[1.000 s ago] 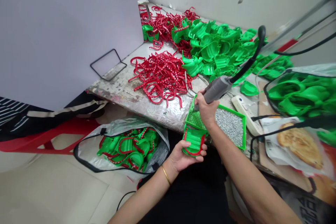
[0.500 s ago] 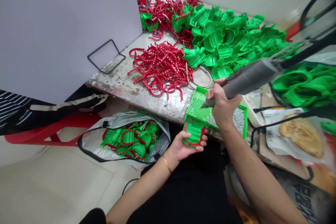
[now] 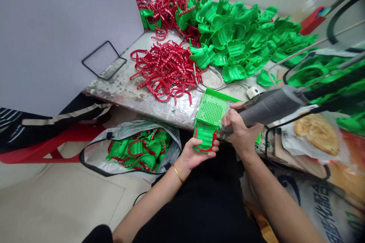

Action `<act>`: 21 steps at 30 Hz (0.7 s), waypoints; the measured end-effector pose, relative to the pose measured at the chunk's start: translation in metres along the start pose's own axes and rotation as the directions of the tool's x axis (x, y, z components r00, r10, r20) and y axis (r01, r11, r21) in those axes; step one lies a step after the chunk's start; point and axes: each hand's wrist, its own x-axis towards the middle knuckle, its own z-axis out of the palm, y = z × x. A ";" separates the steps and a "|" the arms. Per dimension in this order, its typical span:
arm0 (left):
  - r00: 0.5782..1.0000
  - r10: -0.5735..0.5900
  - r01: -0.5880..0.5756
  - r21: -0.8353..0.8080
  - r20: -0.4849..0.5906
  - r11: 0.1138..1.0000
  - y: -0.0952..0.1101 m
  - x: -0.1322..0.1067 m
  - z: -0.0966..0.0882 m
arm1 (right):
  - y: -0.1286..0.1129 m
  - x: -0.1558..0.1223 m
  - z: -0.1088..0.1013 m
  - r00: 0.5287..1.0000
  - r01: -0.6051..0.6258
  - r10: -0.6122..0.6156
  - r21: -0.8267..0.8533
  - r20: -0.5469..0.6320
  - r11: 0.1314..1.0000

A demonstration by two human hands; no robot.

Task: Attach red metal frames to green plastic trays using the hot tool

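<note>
In my left hand (image 3: pixel 194 154) I hold a green molded plastic piece (image 3: pixel 204 136) with a red dotted strip round its edge. My fingers close on its lower end and right side. My right hand (image 3: pixel 242 131) is wrapped round a grey electric screwdriver (image 3: pixel 272 105). Its front end sits at the right edge of the green piece; whether the bit touches it is hidden. Just behind the piece lies a green tray (image 3: pixel 210 108) with a perforated floor. Small silvery screws in the tray are mostly covered by my right hand.
Red strips (image 3: pixel 168 70) and green plastic pieces (image 3: pixel 236 38) lie heaped on the worn table (image 3: pixel 110 85). An open clear bag (image 3: pixel 98 152) of red-edged green pieces stands below left, beside a red stool (image 3: pixel 61 140). Wrapped flatbread (image 3: pixel 316 133) and cables are at right.
The screwdriver's front end has moved from over the tray down to the right side of the green piece. My left hand still holds the piece. The whole view has shifted a little.
</note>
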 end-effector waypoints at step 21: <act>0.999 0.012 -0.013 0.003 0.029 1.000 0.001 -0.001 -0.004 | 0.009 -0.017 -0.003 0.999 -0.041 0.040 0.071 0.015 0.997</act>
